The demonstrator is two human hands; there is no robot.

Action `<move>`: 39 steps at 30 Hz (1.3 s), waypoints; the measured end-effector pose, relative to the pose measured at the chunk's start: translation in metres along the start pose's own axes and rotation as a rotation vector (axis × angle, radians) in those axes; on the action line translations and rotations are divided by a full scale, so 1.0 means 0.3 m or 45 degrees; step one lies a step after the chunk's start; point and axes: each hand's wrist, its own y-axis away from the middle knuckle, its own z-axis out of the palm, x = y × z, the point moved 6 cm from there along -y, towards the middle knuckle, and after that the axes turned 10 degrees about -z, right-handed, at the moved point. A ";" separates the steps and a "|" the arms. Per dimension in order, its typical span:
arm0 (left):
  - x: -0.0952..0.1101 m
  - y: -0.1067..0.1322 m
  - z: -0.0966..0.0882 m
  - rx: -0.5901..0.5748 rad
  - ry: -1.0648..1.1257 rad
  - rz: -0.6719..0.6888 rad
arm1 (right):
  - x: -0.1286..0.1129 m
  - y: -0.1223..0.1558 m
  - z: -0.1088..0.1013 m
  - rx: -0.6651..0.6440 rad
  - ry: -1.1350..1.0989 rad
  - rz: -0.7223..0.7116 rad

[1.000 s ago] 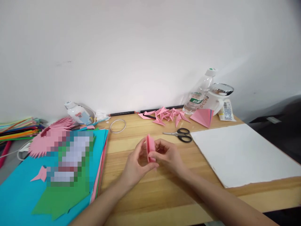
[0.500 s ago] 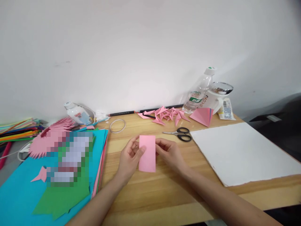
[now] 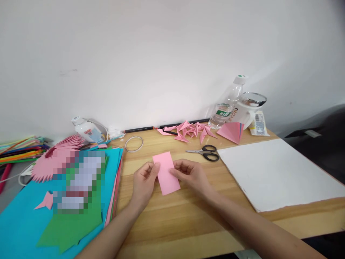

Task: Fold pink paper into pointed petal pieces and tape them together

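A rectangular piece of pink paper is held between my two hands above the wooden table, its top tilted to the left. My left hand pinches its upper left edge, thumb in front. On the opposite edge, my right hand grips it with the thumb over the front and the fingers behind. Beyond the paper lie black-handled scissors and several folded pink paper pieces.
Coloured sheets are stacked on the left, near a fanned pink paper ring. At the back stand a water bottle and a white mug. A white board covers the right side; a tape ring lies at back left.
The pink paper has turned, its top now leaning left and its lower end right. My right thumb has come over its front, and my left thumb has shifted up to its edge.
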 end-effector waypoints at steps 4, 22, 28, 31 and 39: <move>-0.006 -0.004 -0.007 0.019 0.003 0.005 | -0.002 0.000 0.003 -0.016 -0.012 0.011; 0.005 0.036 0.094 -0.482 0.118 -0.074 | 0.012 0.002 0.014 -0.045 -0.196 0.100; -0.025 0.016 0.068 -0.427 0.063 -0.152 | 0.021 -0.002 0.012 -0.123 -0.178 0.175; -0.037 0.003 0.049 -0.345 0.038 -0.165 | 0.006 -0.009 -0.004 -0.106 -0.071 0.102; -0.055 -0.026 0.015 -0.233 0.171 -0.235 | 0.000 -0.039 -0.081 0.087 0.120 0.073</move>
